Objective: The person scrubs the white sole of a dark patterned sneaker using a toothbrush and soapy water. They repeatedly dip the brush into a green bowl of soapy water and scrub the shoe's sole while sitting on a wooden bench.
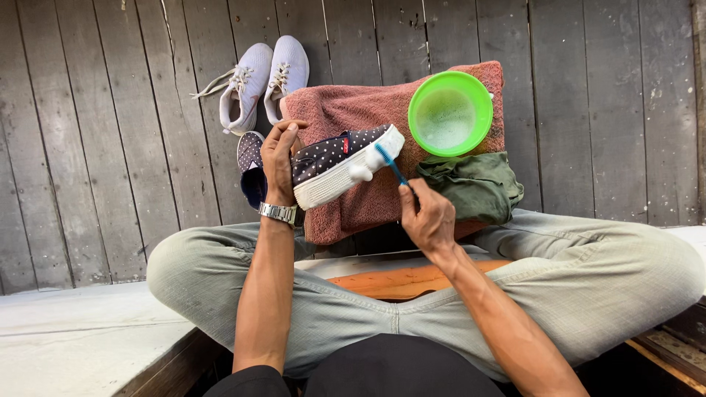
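Person sits cross-legged in pale grey-green trousers (559, 287), viewed from above, facing a floor of weathered grey planks (88, 147).

Left hand (278, 158): holds a dark navy slip-on shoe with white polka dots (334, 158) at its heel end, fingers wrapped around the back of the shoe, thumb up along the rim. Shoe is lifted and tilted, thick white sole (346, 180) turned toward the person, toe pointing to the right. A steel wristwatch (278, 213) sits on this wrist.

Right hand (426, 217): fingers pinched together on the handle of a blue toothbrush (390, 165). Brush head rests against the white sole near the toe. A blob of white foam (360, 174) clings to the sole just beside the bristles.

Under the shoe: a rust-pink towel (353, 110) spread on the planks. On the towel's far right corner stands a green plastic bowl (450, 112) holding pale sudsy water. Just below the bowl, touching the towel's edge, lies a crumpled olive-green cloth (474, 187).

The matching polka-dot shoe (251, 165) lies on the planks just left of the left hand, partly hidden behind it. Farther up, a pair of pale lavender lace-up sneakers (261, 81) sits side by side, touching the towel's left corner.

Between the person's knees, an orange wooden board (401, 281) shows.
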